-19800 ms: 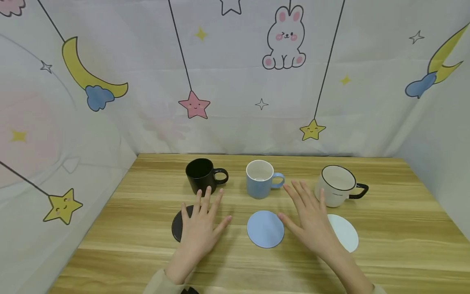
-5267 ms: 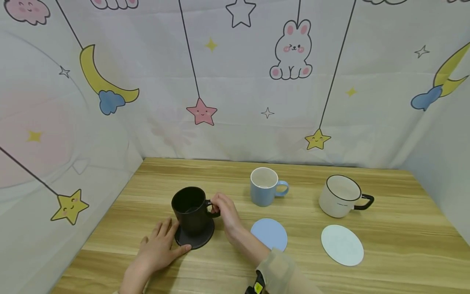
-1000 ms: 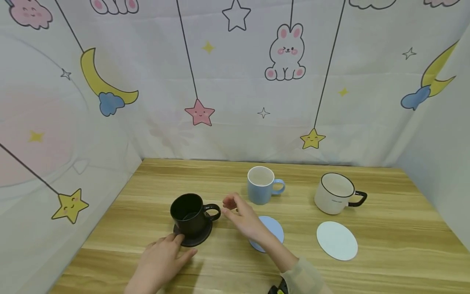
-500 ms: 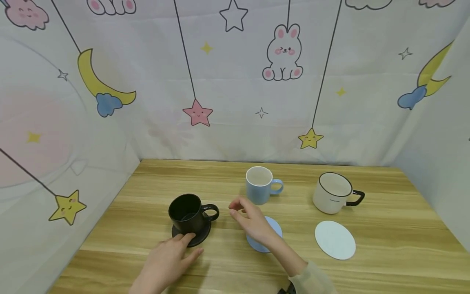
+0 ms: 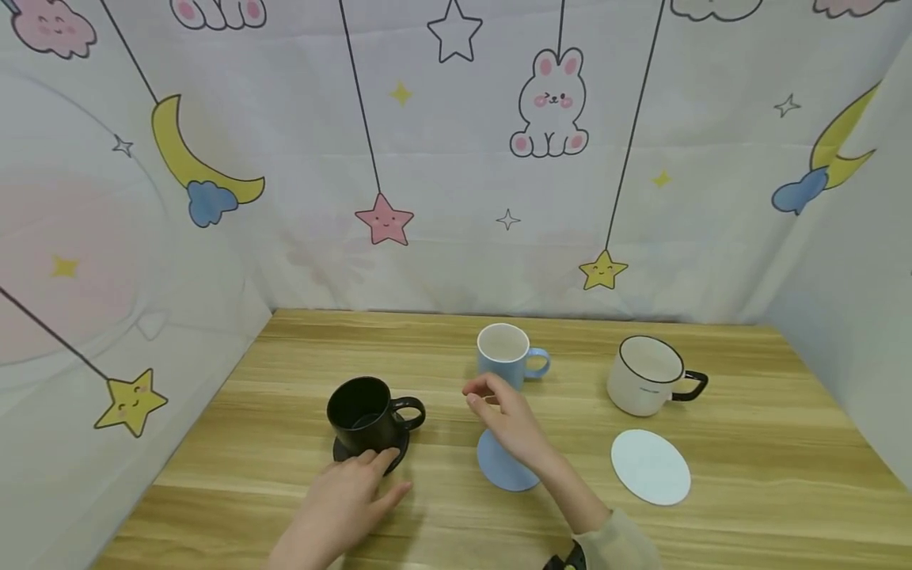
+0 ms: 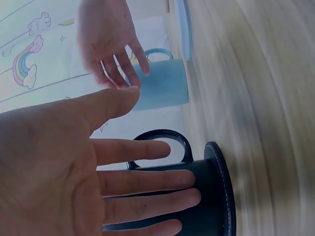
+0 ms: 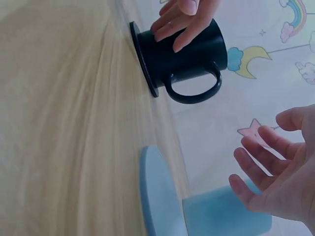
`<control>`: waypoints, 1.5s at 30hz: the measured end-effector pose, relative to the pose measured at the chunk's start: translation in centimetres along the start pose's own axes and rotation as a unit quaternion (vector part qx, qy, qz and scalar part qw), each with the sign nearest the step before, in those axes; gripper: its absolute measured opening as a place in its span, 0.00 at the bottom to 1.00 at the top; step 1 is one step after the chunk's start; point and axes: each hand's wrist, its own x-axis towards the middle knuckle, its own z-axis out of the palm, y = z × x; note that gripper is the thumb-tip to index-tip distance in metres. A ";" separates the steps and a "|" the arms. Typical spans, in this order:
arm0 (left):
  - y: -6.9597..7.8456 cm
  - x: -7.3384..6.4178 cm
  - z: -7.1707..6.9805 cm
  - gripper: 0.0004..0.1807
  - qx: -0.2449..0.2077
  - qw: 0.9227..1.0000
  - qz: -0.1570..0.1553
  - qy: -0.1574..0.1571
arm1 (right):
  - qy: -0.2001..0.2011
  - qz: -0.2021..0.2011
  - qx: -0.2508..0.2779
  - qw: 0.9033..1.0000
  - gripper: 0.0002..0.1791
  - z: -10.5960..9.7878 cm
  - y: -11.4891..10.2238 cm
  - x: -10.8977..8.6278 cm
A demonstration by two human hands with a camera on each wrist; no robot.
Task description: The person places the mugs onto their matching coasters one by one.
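Observation:
A black mug [image 5: 359, 416] stands on a round black coaster [image 5: 399, 459] with a stitched rim, at the left of the table. My left hand [image 5: 349, 495] is just in front of it, fingers extended and empty; in the head view they cover part of the coaster. Whether they touch the mug I cannot tell. My right hand [image 5: 509, 416] hovers above the round blue coaster [image 5: 504, 469], fingers loosely bent around nothing. Behind that hand stands a blue mug [image 5: 502, 360], white inside, its handle to the right; the hand hides its lower part in the head view.
To the right stands a white mug [image 5: 641, 388] with a black rim and black handle. In front of it lies a round white coaster [image 5: 651, 467]. A white cloth [image 5: 456, 269] with cartoon prints hangs behind the wooden table [image 5: 769, 427].
Since 5.3 seconds ago, my right hand has let go of the black mug's handle and moved right, over the blue coaster. My left hand has shifted right, in front of the black mug.

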 end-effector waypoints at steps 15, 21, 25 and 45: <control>2.4 1.6 1.6 0.18 0.014 0.992 0.056 0.112 | 0.018 0.017 -0.002 1.000 0.12 -3.0 0.6 0.6; 3.1 2.6 2.3 0.20 0.009 0.990 0.070 0.121 | 0.039 0.031 0.008 0.999 0.10 -3.9 0.6 0.8; 3.4 3.2 2.8 0.21 -0.004 0.991 0.081 0.104 | 0.061 0.032 0.011 0.998 0.11 -4.5 0.9 1.0; 4.2 5.8 3.9 0.22 -0.032 0.988 0.133 0.074 | 0.163 0.072 -0.006 0.984 0.12 -7.2 3.6 2.1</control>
